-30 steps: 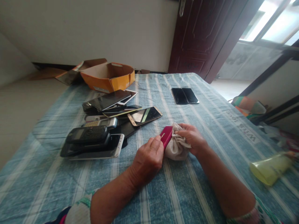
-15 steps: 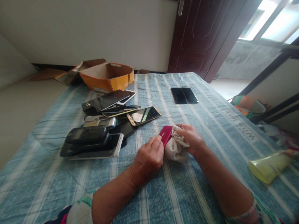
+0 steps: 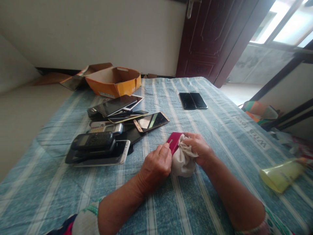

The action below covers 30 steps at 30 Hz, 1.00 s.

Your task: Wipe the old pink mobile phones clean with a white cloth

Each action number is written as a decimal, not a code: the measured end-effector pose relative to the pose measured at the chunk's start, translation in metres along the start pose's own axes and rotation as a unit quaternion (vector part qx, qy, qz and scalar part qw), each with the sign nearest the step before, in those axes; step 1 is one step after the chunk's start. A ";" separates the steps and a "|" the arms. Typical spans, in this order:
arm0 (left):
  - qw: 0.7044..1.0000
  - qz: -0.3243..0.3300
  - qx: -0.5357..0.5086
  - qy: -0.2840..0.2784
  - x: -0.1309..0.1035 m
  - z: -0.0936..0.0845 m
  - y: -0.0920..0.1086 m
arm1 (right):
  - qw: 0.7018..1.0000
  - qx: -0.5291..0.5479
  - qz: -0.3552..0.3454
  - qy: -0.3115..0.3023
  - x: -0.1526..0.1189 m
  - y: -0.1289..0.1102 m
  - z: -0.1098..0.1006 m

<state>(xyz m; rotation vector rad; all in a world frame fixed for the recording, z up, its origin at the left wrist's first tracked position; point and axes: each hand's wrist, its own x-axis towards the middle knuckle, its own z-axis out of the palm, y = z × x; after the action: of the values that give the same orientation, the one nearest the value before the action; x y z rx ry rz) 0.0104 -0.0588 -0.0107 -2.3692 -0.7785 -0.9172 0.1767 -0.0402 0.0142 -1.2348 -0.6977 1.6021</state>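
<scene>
Near the middle of the table my left hand (image 3: 158, 163) grips the near left end of a magenta phone (image 3: 174, 141). A whitish cloth (image 3: 184, 161) is bunched in my right hand (image 3: 198, 148), pressed against the right side of the phone and hanging below it. Part of the phone is hidden by the cloth and my fingers. Just beyond my left hand lies a gold-framed phone (image 3: 152, 121). Further left is a pile with a black handset (image 3: 94, 142), a white-edged phone (image 3: 123, 152) and a dark phone (image 3: 117, 105) on top.
An open orange box (image 3: 127, 86) stands at the table's back left. Two black phones (image 3: 193, 100) lie side by side at the back. A yellow translucent object (image 3: 281, 174) rests on the right of the striped tablecloth (image 3: 225, 137).
The cloth has shifted slightly on the phone and hangs a little lower. Both hands keep their grip, nearly in place. The view has moved slightly.
</scene>
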 end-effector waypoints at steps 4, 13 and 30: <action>1.000 0.001 0.000 -0.006 -0.001 0.001 -0.001 | 1.000 0.000 0.003 -0.006 -0.005 0.003 0.002; 1.000 0.006 0.004 -0.005 -0.002 0.000 -0.001 | 0.999 0.003 0.000 -0.032 -0.020 0.013 0.013; 1.000 -0.001 -0.018 -0.002 -0.006 0.003 -0.003 | 0.999 -0.003 -0.019 -0.029 -0.027 0.016 0.019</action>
<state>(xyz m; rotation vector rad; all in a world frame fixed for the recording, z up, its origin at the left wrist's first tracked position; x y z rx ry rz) 0.0068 -0.0568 -0.0164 -2.4020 -0.7715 -0.9336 0.1536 -0.0687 0.0169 -1.1775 -0.7594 1.6103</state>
